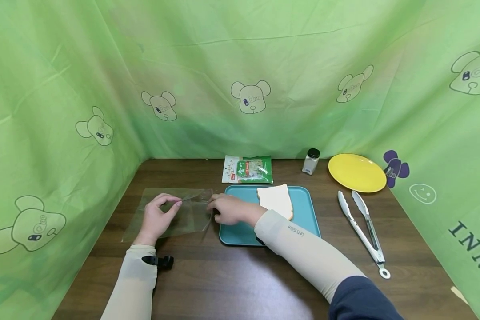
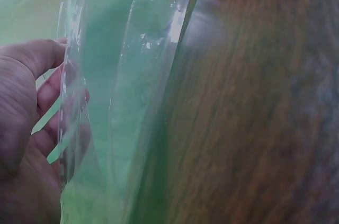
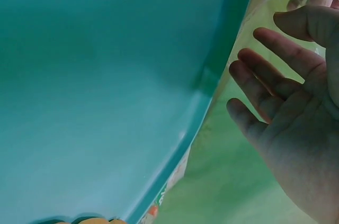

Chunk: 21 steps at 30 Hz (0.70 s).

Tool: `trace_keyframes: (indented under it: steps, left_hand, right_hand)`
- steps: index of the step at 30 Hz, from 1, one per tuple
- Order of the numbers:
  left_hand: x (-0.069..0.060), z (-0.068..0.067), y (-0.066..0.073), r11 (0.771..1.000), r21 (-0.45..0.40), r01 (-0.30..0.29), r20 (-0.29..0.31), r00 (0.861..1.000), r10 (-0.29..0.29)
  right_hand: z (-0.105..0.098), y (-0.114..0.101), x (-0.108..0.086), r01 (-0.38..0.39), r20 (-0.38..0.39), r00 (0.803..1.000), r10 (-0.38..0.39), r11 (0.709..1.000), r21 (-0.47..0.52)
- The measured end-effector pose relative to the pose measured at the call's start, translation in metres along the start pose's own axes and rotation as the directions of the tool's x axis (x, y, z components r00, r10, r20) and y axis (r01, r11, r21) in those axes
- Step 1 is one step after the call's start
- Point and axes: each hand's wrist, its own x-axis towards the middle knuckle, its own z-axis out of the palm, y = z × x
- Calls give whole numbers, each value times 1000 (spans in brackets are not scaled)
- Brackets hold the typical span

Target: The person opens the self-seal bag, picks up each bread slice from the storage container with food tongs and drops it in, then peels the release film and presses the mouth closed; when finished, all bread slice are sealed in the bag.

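A clear plastic bag [image 1: 194, 218] lies flat across the left part of the table, its right end beside a blue tray [image 1: 244, 235]. My left hand [image 1: 158, 218] pinches the upper film of the bag between thumb and fingers, lifting it a little. In the left wrist view the plastic film [image 2: 140, 60] stands raised beside that hand. At the bag's right end is my right hand [image 1: 230, 209], above the tray's left rim. Its fingers look extended and apart in the right wrist view, with no plastic visibly gripped. On the tray sits a slice of white bread [image 1: 275, 200].
Behind the tray lies a green and white packet [image 1: 248, 170]. A small black-capped jar [image 1: 311, 161] and a yellow plate [image 1: 357, 173] stand at the back right. White-handled tongs [image 1: 364, 231] lie right of the tray. A green curtain [image 1: 208, 89] surrounds the table.
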Motion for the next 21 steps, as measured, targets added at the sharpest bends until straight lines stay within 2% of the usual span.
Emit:
trace_keyframes:
  steps: [5,10,21]
  left_hand:
    - [0,0,1,1000,-6,13,1,1000,-13]
    - [1,0,-1,1000,-8,0,-6,1000,0]
    - [1,1,-2,1000,-25,-4,-26,1000,3]
  right_hand:
    - [-1,2,-1,-1,-6,1000,1,1000,27]
    - [-2,5,-4,11,-26,1000,-10,998,56]
    - [-7,6,-20,-8,-64,998,16,993,114]
